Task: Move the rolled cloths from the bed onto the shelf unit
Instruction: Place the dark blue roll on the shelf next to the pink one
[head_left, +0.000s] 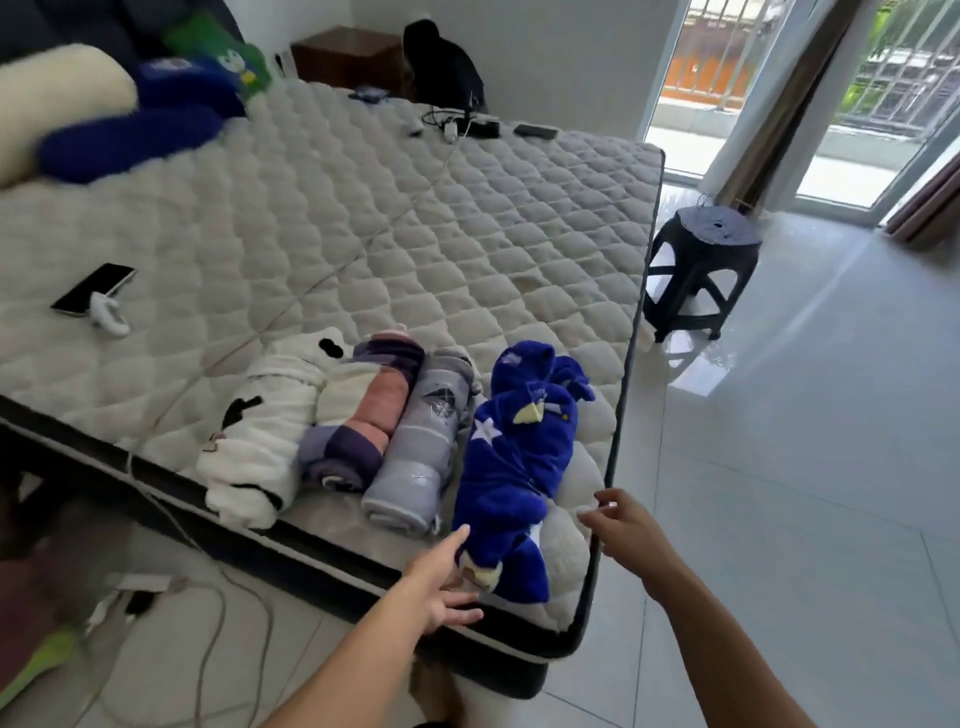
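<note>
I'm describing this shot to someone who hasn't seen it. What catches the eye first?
Four rolled cloths lie side by side at the bed's near corner; the bright blue roll on the right stands out most. Both hands reach toward it, the left hand at its near end, the right hand over the bed's edge, neither gripping yet. A black stool stands on the floor beyond.

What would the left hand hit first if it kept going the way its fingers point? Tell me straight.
Most likely the blue rolled cloth. The left hand, open, points up and slightly right at the roll's near end at the mattress corner. Depth is unclear, so whether they already touch is uncertain.
</note>
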